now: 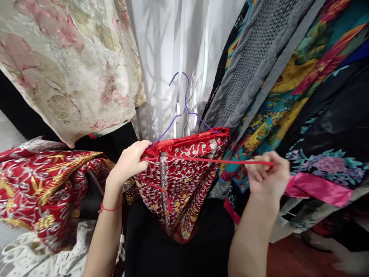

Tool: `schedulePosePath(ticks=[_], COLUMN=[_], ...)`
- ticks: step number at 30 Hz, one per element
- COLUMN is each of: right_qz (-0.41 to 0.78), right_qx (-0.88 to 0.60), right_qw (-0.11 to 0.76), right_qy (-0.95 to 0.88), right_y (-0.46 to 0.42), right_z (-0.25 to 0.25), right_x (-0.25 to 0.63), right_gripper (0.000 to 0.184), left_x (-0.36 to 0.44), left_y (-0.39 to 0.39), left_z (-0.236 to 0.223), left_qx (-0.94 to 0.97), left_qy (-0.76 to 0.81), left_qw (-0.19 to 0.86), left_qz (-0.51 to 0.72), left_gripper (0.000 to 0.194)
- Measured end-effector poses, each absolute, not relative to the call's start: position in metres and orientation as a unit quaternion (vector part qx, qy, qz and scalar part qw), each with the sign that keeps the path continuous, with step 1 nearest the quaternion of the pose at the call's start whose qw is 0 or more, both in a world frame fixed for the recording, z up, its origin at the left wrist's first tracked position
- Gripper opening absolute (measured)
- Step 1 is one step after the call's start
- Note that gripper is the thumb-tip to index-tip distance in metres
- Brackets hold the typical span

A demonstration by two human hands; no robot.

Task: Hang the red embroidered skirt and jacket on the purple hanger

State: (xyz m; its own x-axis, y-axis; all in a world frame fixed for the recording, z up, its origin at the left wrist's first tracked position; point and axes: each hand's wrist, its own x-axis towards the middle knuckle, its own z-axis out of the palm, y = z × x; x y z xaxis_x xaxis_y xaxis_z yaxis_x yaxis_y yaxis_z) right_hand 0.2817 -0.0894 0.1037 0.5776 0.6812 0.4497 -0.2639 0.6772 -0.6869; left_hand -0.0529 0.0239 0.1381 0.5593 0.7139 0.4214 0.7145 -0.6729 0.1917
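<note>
A red garment point(184, 181) with silver and gold embroidery hangs folded over a purple wire hanger point(184, 107). My left hand point(131, 161) is closed on the garment's upper left corner, at the hanger's left end. My right hand point(266, 175) pinches a thin red strap point(219, 160) that runs taut from the garment's left corner out to the right. A red thread bracelet circles my left wrist.
More red embroidered cloth point(43, 188) lies at the left over white dotted fabric point(40, 257). A pale floral garment point(72, 61) hangs upper left. White curtain point(173, 46) is behind. A grey knit point(253, 57) and colourful floral clothes point(311, 88) hang at the right.
</note>
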Motion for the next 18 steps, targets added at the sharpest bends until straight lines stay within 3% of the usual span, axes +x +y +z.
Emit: schedulePosePath(ticks=[2, 4, 5, 11, 18], right_qz=[0.325, 0.377, 0.370, 0.179, 0.117], right_qx=[-0.380, -0.434, -0.438, -0.561, -0.639], right_qw=[0.734, 0.578, 0.546, 0.567, 0.503], right_qy=[-0.459, -0.579, -0.611, -0.576, -0.570], right_y=[-0.081, -0.065, -0.056, -0.016, -0.031], right_z=[0.096, 0.086, 0.082, 0.079, 0.091], right_x=[0.256, 0.214, 0.192, 0.107, 0.103], right_gripper=[0.037, 0.024, 0.018, 0.012, 0.011], left_x=[-0.045, -0.035, -0.030, -0.013, -0.002], left_y=[0.019, 0.013, 0.010, 0.009, 0.000], left_z=[0.137, 0.135, 0.133, 0.126, 0.136], left_qx=[-0.865, -0.839, -0.825, -0.762, -0.743], left_qy=[-0.432, -0.464, -0.480, -0.545, -0.583], left_qw=[0.032, 0.073, 0.091, 0.145, 0.131], left_qz=[-0.254, -0.275, -0.285, -0.318, -0.301], left_gripper=[0.021, 0.031, 0.037, 0.047, 0.050])
